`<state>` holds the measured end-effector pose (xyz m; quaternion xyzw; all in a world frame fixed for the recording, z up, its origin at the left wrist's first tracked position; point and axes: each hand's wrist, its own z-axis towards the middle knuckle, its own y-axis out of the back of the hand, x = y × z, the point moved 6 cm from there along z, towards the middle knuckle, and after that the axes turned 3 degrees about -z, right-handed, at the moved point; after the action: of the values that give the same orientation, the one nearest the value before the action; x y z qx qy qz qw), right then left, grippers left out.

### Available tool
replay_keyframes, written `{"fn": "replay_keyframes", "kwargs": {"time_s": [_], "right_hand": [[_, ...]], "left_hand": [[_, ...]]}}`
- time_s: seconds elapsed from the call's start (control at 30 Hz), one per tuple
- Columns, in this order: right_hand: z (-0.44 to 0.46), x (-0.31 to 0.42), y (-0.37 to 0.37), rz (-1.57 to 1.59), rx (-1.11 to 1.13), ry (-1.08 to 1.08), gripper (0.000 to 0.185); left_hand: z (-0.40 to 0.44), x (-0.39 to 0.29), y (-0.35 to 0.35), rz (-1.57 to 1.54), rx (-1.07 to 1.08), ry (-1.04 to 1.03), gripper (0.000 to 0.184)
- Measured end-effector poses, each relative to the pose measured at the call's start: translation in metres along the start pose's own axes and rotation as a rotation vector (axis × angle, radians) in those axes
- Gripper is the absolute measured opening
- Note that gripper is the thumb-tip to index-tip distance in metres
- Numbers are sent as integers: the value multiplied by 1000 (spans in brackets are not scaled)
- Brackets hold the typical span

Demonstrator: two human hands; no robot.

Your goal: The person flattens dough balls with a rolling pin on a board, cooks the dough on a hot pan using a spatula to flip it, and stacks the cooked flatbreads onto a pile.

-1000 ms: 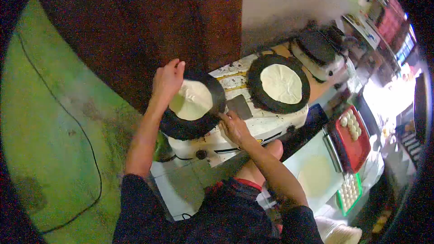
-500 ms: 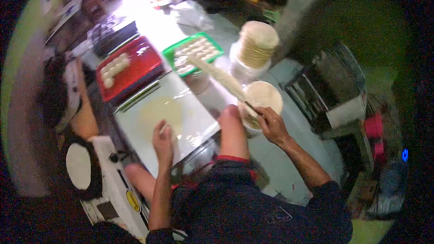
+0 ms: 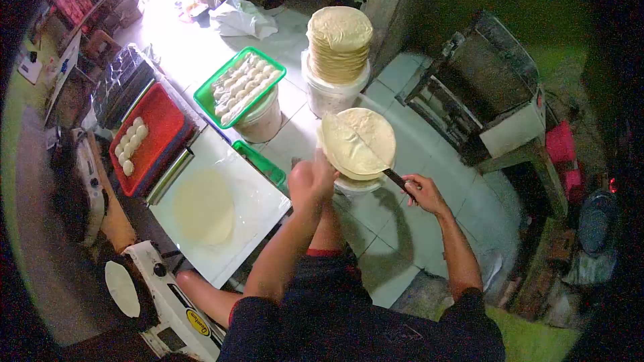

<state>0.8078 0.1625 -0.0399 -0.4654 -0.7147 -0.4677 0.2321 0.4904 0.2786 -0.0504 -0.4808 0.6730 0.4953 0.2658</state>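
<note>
My right hand (image 3: 420, 192) is closed around the dark handle of a long, thin spatula (image 3: 397, 179). Over its blade hangs a thin round flatbread (image 3: 352, 149), folded along the blade and lying over a short stack of pale flatbreads (image 3: 374, 127) on a bucket. At the near left edge of that flatbread is my left hand (image 3: 325, 171), its fingers blurred, so their grip cannot be made out. A rolled-out dough sheet (image 3: 204, 206) lies flat on the white board (image 3: 258, 204) to the left.
A taller flatbread stack (image 3: 340, 47) stands on a white bucket (image 3: 333, 90). Dough balls fill a green tray (image 3: 225, 121); several more sit in a red tray (image 3: 157, 137). At lower left is a white burner stove (image 3: 171, 295) with a flatbread (image 3: 122, 289) on its pan.
The spatula has swung down and nearer, laying its flatbread over the short stack. My left hand has moved from above the white board rightward to that flatbread. The view has shifted.
</note>
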Motion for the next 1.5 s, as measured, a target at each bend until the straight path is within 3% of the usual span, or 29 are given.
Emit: {"fn": "replay_keyframes", "kwargs": {"time_s": [0.07,0.17,0.2,0.3,0.33,0.37,0.4,0.5,0.53,0.6,0.67,0.77,0.8,0.87,0.97,1.07,1.17,1.2,1.23,1.3,1.33,1.37,1.43,1.47,1.5], "right_hand": [[32,-43,-3,-79,28,-11,29],[46,-55,8,-266,-175,251,32],[47,-54,17,-258,-203,190,36],[53,-59,29,-339,-258,263,34],[52,-54,27,-384,-311,360,30],[52,-58,26,-390,-321,328,27],[52,-61,25,-395,-328,296,23],[62,-91,23,-345,-326,141,18],[61,-100,22,-321,-325,75,18],[56,-101,12,-336,-372,144,20],[53,-115,-7,-213,-410,178,24],[52,-104,-47,-170,-407,222,25],[53,-101,-58,-171,-372,125,26],[53,-89,-74,-164,-310,-67,34],[30,-35,-75,-414,-720,365,46],[24,15,-88,-358,-663,451,48],[27,80,-129,-362,-542,593,45],[27,104,-144,-305,-445,606,43],[29,127,-162,-244,-342,624,41],[41,160,-203,-205,-143,644,30],[48,175,-228,-231,-10,657,27],[52,192,-254,-257,123,673,26],[59,243,-298,-303,243,609,25],[83,241,-335,-287,289,621,24],[103,240,-368,-274,329,625,24]], "left_hand": [[-22,-21,9,53,-65,-114,54],[-30,-31,6,113,-154,-190,53],[-43,-51,10,95,-79,-169,50],[-7,12,-64,138,-233,-175,53],[-1,28,-80,173,-275,-250,59],[1,34,-92,236,-290,-353,66],[-2,27,-102,305,-202,-528,81],[-12,65,-146,858,342,-927,67],[-15,62,-141,815,304,-934,67],[-16,54,-130,732,228,-953,65],[-25,35,-96,597,203,-943,61],[-36,17,9,281,162,-766,54],[-37,29,47,240,123,-689,52],[-38,85,115,329,24,-579,49],[-65,169,199,583,-31,-461,50],[-99,214,229,899,21,-441,44],[-72,268,250,897,-45,-569,36],[-55,259,264,736,41,-456,32],[-50,206,279,787,99,-180,25],[-21,203,310,647,-47,-443,18],[12,229,323,633,50,-235,21],[18,203,338,669,-82,-366,22],[54,167,386,807,-259,-377,23],[62,137,409,949,-471,-555,29],[76,113,434,949,-533,-450,36]]}}
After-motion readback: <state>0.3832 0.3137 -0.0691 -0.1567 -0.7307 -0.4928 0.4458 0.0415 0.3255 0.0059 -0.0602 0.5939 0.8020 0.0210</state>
